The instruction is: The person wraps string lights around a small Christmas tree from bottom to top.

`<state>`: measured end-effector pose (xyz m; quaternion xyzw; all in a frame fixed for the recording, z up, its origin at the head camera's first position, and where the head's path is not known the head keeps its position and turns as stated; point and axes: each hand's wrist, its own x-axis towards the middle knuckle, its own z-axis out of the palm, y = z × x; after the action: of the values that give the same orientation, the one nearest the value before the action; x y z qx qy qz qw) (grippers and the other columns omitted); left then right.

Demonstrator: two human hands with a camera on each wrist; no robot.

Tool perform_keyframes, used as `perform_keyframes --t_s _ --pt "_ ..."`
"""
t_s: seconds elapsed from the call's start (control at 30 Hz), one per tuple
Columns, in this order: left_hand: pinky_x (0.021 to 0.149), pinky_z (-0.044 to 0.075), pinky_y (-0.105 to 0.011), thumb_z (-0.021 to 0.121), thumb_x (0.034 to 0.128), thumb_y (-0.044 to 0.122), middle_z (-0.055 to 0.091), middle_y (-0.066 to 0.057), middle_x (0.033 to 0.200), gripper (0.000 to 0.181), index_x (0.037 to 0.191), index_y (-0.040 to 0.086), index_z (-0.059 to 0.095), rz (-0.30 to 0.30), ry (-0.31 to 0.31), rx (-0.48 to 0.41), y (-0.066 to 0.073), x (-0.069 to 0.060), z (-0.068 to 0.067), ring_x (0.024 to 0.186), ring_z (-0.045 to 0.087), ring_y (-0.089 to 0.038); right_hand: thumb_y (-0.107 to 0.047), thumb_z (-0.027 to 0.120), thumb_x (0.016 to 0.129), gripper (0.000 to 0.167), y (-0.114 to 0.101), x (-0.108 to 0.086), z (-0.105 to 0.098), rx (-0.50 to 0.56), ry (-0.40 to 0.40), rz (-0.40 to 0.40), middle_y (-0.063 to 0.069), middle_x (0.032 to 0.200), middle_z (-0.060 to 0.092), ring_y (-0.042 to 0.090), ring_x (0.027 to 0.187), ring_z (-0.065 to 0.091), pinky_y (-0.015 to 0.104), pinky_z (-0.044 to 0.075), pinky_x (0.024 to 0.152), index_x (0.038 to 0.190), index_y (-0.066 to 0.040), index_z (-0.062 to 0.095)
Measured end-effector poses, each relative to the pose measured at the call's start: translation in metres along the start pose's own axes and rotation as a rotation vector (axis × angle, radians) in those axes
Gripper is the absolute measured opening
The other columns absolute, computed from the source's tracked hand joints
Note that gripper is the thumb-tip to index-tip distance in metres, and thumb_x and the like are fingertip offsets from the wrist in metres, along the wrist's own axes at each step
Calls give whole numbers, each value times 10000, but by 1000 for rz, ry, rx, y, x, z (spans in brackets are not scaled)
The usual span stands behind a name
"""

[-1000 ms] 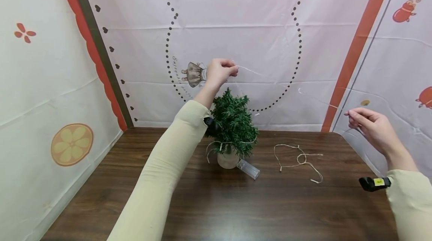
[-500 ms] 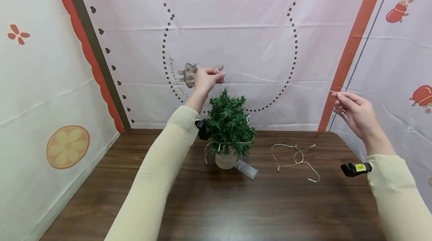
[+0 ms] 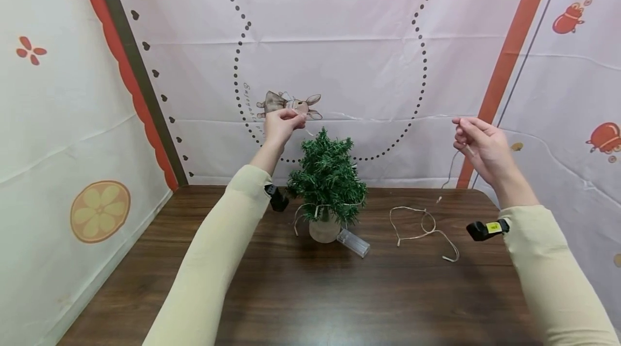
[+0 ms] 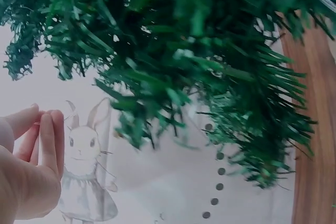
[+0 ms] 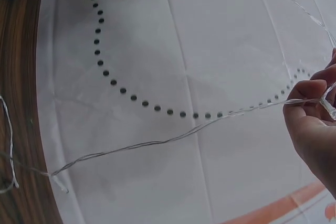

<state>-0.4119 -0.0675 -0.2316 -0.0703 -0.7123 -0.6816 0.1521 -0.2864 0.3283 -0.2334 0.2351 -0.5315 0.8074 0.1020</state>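
Compared with 1.0 s ago, my right grip [image 3: 477, 144] has moved inward and up, and my left grip [image 3: 285, 124] has shifted outward and lower; the wire string [image 3: 361, 117], loosely spread then, now runs nearly level between them. A printed rabbit [image 3: 291, 104], its head behind my left grip then, now shows its head and ears. The green tree [image 3: 330, 168], in its pale pot [image 3: 324, 230], stays upright at the same spot on the counter [image 3: 291, 303]. Both grips are pinching: the right has the wire string between thumb and fingertips, with a length trailing below, its tip above the rear of the counter; the left has its thumb and fingertips together on the string, a short end hanging beside the treetop. My left forearm slants up from the lower edge, its sleeve [image 3: 218, 249] passing left of the tree; my right forearm rises from the lower right corner, fingertips turned toward the left grip. The left grip is near the treetop; the right is well apart from the tree, level with its upper part. The counter's rear edge lies just before the hanging cloth [image 3: 335, 1], its right rear corner rounded. A clear case [image 3: 353, 243] lies just beside the pot, and a looped wire [image 3: 417, 237] lies farther right; whether it joins my string, I cannot tell.
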Motion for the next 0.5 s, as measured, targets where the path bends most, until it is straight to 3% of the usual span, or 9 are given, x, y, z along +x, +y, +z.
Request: perform_keyframes --t_s 0.13,0.3,0.43,0.5 --pt "807 561 -283 722 844 135 718 -111 914 119 864 19 698 20 2 -82 -8 -2 -4 713 704 -137 -78 558 947 159 4 3 8 -14 12 9 26 778 598 110 675 521 198 516 636 1003 -3 687" --pt "860 544 -303 712 858 184 704 -159 1022 190 895 -1 690 24 -35 -117 -13 -6 -10 770 716 -164 -78 568 941 174 6 6 19 30 2 8 35 800 595 115 685 515 203 509 631 1035 31 664" --pt "845 551 -314 716 855 194 713 -94 940 197 844 4 665 24 -66 -192 -14 -9 -12 731 702 -125 -66 557 945 172 7 7 26 67 -21 21 42 806 587 125 691 487 217 478 619 1037 37 658" --pt "839 553 -309 717 853 193 707 -94 975 201 834 6 648 15 -90 -237 -15 -11 -15 737 700 -121 -73 554 948 169 7 7 29 59 -34 24 37 808 584 126 691 468 218 452 612 1032 24 664"
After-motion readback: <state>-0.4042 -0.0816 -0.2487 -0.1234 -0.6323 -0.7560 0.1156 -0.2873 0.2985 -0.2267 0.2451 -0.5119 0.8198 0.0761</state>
